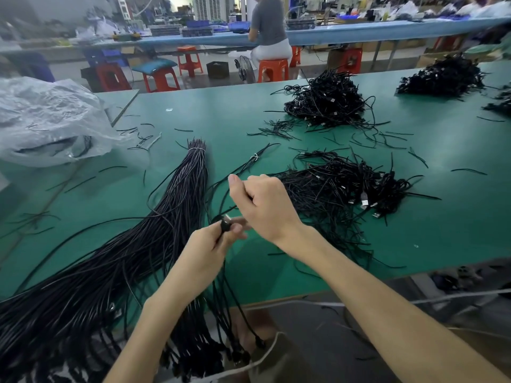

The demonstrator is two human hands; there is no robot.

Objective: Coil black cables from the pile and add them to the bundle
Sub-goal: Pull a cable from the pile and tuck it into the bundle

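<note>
Black cable (224, 225) is held btwn both hands, near centre: left hand (210, 241) pinches the plug end, prob. as anchor, and right hand (265, 205) fists round the run to wind it. Straight pile (166, 211) lies left, coiled bundle (345, 189) right, both within reach on the bench (414, 222).

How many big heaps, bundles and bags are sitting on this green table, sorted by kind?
Tangled cable heaps: 4, the last cut off by the picture's edge
Long tied bundle: 1
Clear plastic bag: 1
Total: 6
</note>
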